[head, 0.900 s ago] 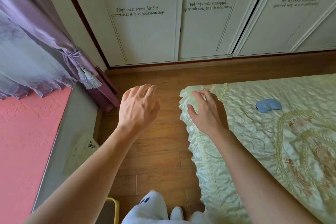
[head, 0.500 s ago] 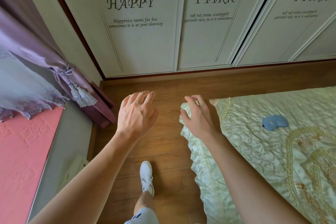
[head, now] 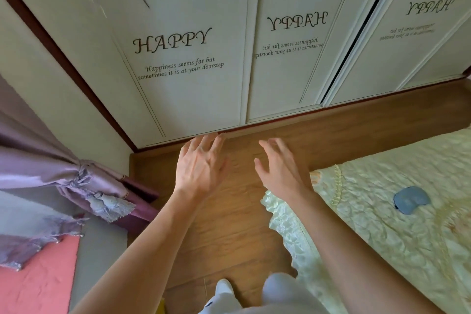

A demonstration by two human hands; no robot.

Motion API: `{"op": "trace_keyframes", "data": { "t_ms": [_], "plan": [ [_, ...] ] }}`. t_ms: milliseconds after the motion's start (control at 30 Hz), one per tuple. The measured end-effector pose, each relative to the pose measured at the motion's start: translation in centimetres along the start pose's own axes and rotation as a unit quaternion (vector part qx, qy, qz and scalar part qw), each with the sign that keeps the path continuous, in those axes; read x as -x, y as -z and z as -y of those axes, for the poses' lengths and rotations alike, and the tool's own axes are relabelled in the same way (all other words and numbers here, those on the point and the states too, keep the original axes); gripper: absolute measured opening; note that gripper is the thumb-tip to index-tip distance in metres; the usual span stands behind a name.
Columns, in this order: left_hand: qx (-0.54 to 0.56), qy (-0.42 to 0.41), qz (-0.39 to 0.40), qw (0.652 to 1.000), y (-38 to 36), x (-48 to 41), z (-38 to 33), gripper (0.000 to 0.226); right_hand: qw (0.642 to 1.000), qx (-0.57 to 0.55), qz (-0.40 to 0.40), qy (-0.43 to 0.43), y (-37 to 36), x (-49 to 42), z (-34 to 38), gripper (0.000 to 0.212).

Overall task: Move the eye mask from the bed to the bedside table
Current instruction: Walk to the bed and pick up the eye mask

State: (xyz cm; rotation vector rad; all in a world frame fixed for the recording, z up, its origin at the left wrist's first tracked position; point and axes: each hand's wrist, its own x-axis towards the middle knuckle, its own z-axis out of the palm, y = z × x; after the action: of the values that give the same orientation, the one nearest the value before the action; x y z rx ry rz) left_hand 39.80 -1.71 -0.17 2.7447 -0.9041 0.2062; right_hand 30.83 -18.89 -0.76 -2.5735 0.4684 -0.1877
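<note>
Both hands have lifted and pushed forward since half a second ago: the right hand was over the bed's near corner then and now hangs past it, above the floor. Nearest, at bottom edge: a white shoe [head: 224,287] on the wooden floor [head: 229,232], a pale trouser knee beside it. Bare forearms run up from the lower corners. Left hand [head: 200,168] palm down, fingers spread and loose, gripping nothing. Right hand [head: 279,172] the same, fingers fanned, empty, just off the corner of the bed [head: 382,250], which carries a glossy pale-green quilted cover with a ruffled edge. Blue eye mask [head: 410,199] lies flat on that cover, well to the right of the right hand, untouched. Left side: purple curtain [head: 63,178] tied back with a tassel, pink mat [head: 38,280] below it. Farthest: white wardrobe doors [head: 191,71] lettered "HAPPY", mirrored on the other panels.
</note>
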Motion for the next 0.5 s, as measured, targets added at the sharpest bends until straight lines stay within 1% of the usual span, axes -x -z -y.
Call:
{"op": "trace_keyframes", "data": {
  "t_ms": [200,300,400,500],
  "plan": [
    [0.002,-0.040,0.007,0.999,-2.2,-8.8,1.0,0.048,0.999,0.030,-0.016,-0.033,-0.4,-7.9,-1.8,0.047],
    [0.007,-0.063,0.021,0.998,-4.3,-14.3,0.8,0.049,0.996,0.064,-0.019,-0.058,-0.2,-12.3,-3.4,0.050],
    [0.014,-0.082,0.033,0.996,-6.4,-20.4,-0.6,0.048,0.994,0.075,-0.034,-0.071,0.2,-17.0,-5.8,0.053],
    [0.007,-0.118,0.050,0.992,-8.1,-26.6,-2.9,0.048,0.991,0.094,-0.048,-0.084,1.5,-22.2,-8.7,0.052]
  ]
}}
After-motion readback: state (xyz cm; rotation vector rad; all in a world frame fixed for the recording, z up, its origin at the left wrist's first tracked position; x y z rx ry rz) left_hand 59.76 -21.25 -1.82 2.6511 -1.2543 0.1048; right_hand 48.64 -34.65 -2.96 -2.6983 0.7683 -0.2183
